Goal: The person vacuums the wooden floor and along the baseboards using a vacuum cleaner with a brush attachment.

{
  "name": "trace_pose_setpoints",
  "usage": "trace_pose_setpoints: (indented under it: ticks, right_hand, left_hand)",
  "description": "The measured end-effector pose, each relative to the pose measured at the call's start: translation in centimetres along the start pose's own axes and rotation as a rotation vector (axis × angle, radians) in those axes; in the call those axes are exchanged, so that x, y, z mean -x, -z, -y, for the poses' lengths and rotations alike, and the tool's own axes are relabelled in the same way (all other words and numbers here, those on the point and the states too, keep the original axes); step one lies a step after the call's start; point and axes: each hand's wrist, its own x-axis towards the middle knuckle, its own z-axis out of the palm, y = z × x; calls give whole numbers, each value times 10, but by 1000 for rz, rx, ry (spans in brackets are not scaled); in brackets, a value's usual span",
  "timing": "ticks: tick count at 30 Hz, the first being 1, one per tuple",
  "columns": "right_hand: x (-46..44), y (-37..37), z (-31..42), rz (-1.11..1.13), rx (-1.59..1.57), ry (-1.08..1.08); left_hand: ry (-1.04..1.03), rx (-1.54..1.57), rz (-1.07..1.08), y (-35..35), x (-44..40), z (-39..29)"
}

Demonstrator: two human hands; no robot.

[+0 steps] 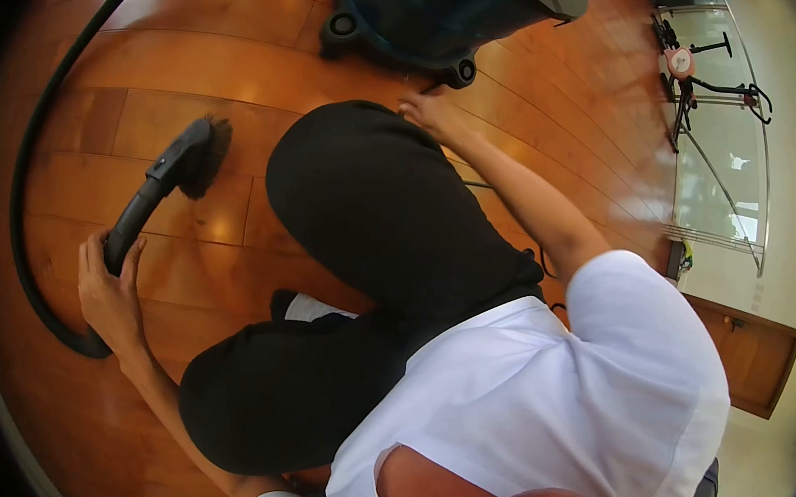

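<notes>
In the left of the frame, the left hand (pixel 110 293) has its grip closed on the handle of the black brush (pixel 199 158), and a loose wrist, bristles level with the floor (pixel 201 308) and no kink in the hose (pixel 16 192) would probably work best. The right hand (pixel 438 118), upper middle, has a grip I cannot tell. At the top, the vacuum cleaner (pixel 421 3) hides its contents behind dark walls.
</notes>
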Motion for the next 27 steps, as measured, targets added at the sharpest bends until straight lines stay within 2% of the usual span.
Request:
trace_pose_setpoints:
  ticks: [1,3,5,6,8,10,11,12,13,14,16,18,22,23,25,26,27]
  right_hand:
    - [-6,-29,-9,48,43,-69]
    - [-5,-47,-11,-47,-82,-274]
    - [-40,-138,-101,-136,-61,-262]
    - [-33,-175,-149,-216,-169,-271]
    - [-12,-190,-230,-296,-364,-453]
    - [29,-186,-362,-447,-758,-712]
    - [75,-157,-351,-639,-674,-782]
    - [104,-100,-303,-474,-304,-871]
    - [135,-24,-223,-302,67,-939]
    - [155,-13,-259,-353,163,-825]
    - [167,26,-293,-413,351,-825]
    - [159,58,-346,-508,181,-958]
    - [98,156,-410,-833,51,-825]
    - [72,181,-415,-958,25,-895]
    - [27,231,-478,-986,208,-724]
    - [18,269,-456,-807,517,-677]
    - [2,292,-458,-943,560,-566]
  left_hand:
    - [-2,12,-8,-1,1,-1]
    - [-32,40,-26,-1,1,1]
    - [-39,56,-25,-2,-1,3]
    - [-35,55,-8,2,-2,0]
    - [-22,27,32,7,-5,-2]
    - [5,-30,78,7,-7,-1]
    - [-5,-10,63,7,-7,-1]
    - [-13,10,47,8,-7,-2]
    - [-19,30,34,9,-6,-6]
    - [-4,30,29,8,-4,-8]
    - [24,31,19,7,-2,-9]
    - [38,19,21,3,-2,-9]
    - [70,-33,51,8,-17,-43]
    - [73,-51,65,9,-25,-50]
    - [81,-51,98,11,-44,-68]
    - [74,-27,105,14,-52,-72]
    - [59,-5,116,16,-63,-72]
